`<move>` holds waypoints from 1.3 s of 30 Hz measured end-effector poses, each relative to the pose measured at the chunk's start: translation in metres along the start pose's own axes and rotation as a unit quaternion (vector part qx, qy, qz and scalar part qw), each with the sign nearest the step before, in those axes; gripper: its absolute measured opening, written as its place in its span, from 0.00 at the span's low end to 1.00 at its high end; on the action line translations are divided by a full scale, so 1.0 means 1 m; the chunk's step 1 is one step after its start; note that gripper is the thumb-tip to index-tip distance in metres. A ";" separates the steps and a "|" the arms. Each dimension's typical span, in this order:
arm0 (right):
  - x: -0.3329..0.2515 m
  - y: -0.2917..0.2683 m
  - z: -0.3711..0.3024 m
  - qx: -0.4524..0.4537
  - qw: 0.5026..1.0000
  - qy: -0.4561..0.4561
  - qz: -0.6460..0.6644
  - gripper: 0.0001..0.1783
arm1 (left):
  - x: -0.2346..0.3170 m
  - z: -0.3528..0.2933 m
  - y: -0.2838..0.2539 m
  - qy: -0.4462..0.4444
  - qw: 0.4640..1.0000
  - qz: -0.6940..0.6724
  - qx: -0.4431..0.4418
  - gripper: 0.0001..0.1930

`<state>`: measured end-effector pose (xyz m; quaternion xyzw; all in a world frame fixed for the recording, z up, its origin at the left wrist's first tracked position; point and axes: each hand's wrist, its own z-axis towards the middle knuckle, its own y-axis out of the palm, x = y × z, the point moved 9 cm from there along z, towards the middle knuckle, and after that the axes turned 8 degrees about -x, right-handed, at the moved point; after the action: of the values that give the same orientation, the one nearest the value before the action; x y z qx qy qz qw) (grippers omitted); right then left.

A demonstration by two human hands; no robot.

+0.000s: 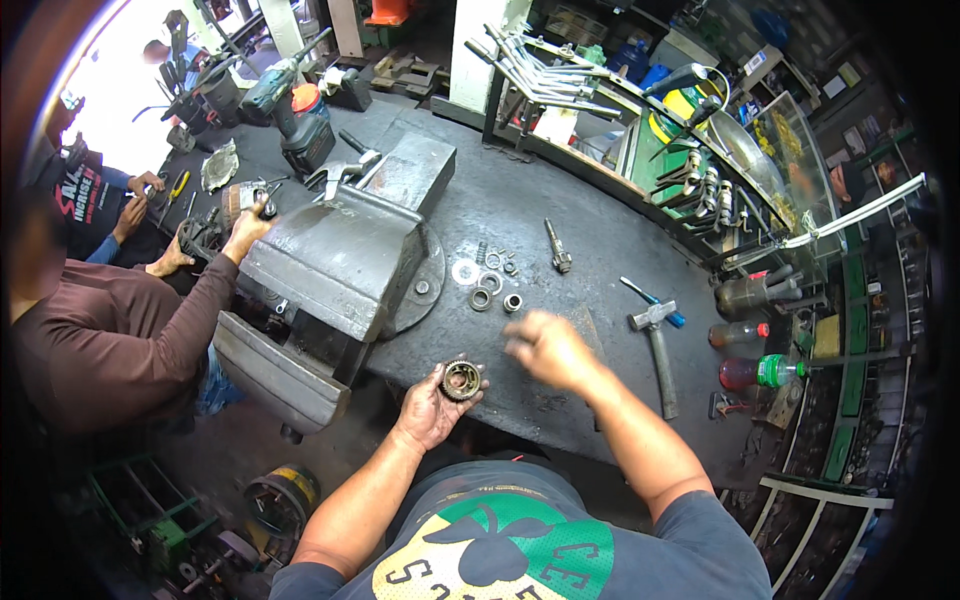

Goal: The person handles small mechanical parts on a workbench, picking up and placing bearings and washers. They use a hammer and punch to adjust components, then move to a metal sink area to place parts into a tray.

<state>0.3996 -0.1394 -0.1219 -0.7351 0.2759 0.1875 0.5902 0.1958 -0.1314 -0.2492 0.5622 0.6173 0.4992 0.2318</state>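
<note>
My left hand (428, 415) is closed around a toothed ring gear (449, 388), held at the bench's near edge with its hollow side up. My right hand (556, 352) is over the bench to the right of the gear; motion smears its fingers, so what they hold, if anything, does not show. Just beyond lie a small bushing (513, 302), a bearing-like ring (480, 299), a flat washer (465, 272), a small coil spring (483, 248) and other little rings. Farther back is a shaft with a toothed end (560, 262).
A large bench vise (335, 262) stands left on the dark workbench (610, 235). A hammer (658, 350) and a blue-handled screwdriver (655, 300) lie right, near bottles (740, 373). Beyond the vise sits a cordless drill (290, 115). A co-worker's hand (250, 228) handles a part at left.
</note>
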 end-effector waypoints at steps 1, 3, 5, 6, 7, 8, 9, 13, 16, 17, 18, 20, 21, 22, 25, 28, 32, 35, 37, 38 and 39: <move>-0.022 0.015 -0.012 -0.055 0.998 -0.030 -0.008 0.18 | -0.002 0.001 -0.002 -0.008 1.000 -0.003 0.006 0.27; -0.050 0.030 -0.027 -0.120 0.991 -0.052 -0.014 0.21 | -0.006 0.006 -0.002 -0.028 0.999 -0.007 0.012 0.26; -0.054 0.043 -0.029 -0.119 0.989 -0.073 -0.037 0.21 | -0.009 0.010 0.004 -0.037 0.999 0.012 0.018 0.26; -0.051 0.049 -0.029 -0.138 0.987 -0.070 -0.052 0.21 | -0.011 0.012 0.007 -0.041 0.999 0.021 0.021 0.26; -0.048 0.053 -0.028 -0.144 0.985 -0.067 -0.067 0.21 | -0.013 0.015 0.009 -0.045 0.998 0.041 0.018 0.26; -0.043 0.059 -0.026 -0.150 0.983 -0.064 -0.082 0.21 | -0.014 0.018 0.010 -0.049 0.997 0.060 0.015 0.26; -0.036 0.063 -0.026 -0.156 0.981 -0.061 -0.098 0.21 | -0.016 0.021 0.011 -0.053 0.995 0.079 0.013 0.26; -0.019 0.052 -0.025 -0.063 0.994 -0.087 -0.013 0.20 | -0.017 0.035 0.009 -0.057 0.995 0.082 0.004 0.25; 0.033 0.036 -0.032 0.206 0.957 0.102 0.175 0.18 | -0.007 0.044 0.018 0.021 0.995 0.093 0.041 0.23; 0.063 0.070 -0.033 0.176 0.822 0.222 0.494 0.22 | 0.005 0.043 0.037 0.065 0.967 0.244 0.046 0.23; 0.063 0.092 -0.032 0.175 0.671 0.221 0.686 0.23 | 0.014 0.042 0.061 0.109 0.914 0.388 0.050 0.23; 0.049 0.127 -0.023 0.139 0.423 0.205 0.871 0.26 | 0.027 0.028 0.125 0.233 0.682 0.693 0.021 0.30; 0.043 0.136 -0.021 0.141 0.388 0.201 0.888 0.24 | 0.017 0.025 0.146 0.275 0.546 0.791 -0.009 0.35; 0.051 0.143 -0.017 0.145 0.376 0.159 0.901 0.23 | 0.013 0.026 0.152 0.282 0.516 0.809 -0.018 0.37; 0.043 0.138 -0.022 0.139 0.361 0.111 0.915 0.20 | 0.010 0.015 0.173 0.324 0.454 0.828 -0.056 0.40; 0.041 0.129 -0.018 0.106 0.365 0.097 0.920 0.17 | 0.018 0.016 0.172 0.341 0.500 0.794 -0.059 0.41; 0.035 0.121 -0.030 0.094 0.420 0.160 0.888 0.16 | 0.029 0.013 0.130 0.296 0.796 0.528 0.003 0.41; 0.062 0.106 -0.035 0.071 0.618 0.213 0.753 0.10 | 0.024 0.013 0.085 0.217 0.957 0.186 0.047 0.31; 0.071 0.056 -0.027 0.044 0.848 0.258 0.461 0.10 | 0.020 0.006 0.059 0.161 0.984 0.053 0.060 0.29; 0.080 0.031 -0.013 0.063 0.925 0.213 0.308 0.11 | 0.019 0.003 0.048 0.139 0.987 0.037 0.067 0.29; 0.080 0.010 0.004 0.080 0.973 0.161 0.146 0.12 | 0.017 0.002 0.035 0.117 0.990 0.021 0.074 0.29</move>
<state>0.4556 -0.1521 -0.1783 -0.6580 0.4853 0.1282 0.5614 0.2091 -0.1194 -0.2147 0.5285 0.6634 0.5191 0.1055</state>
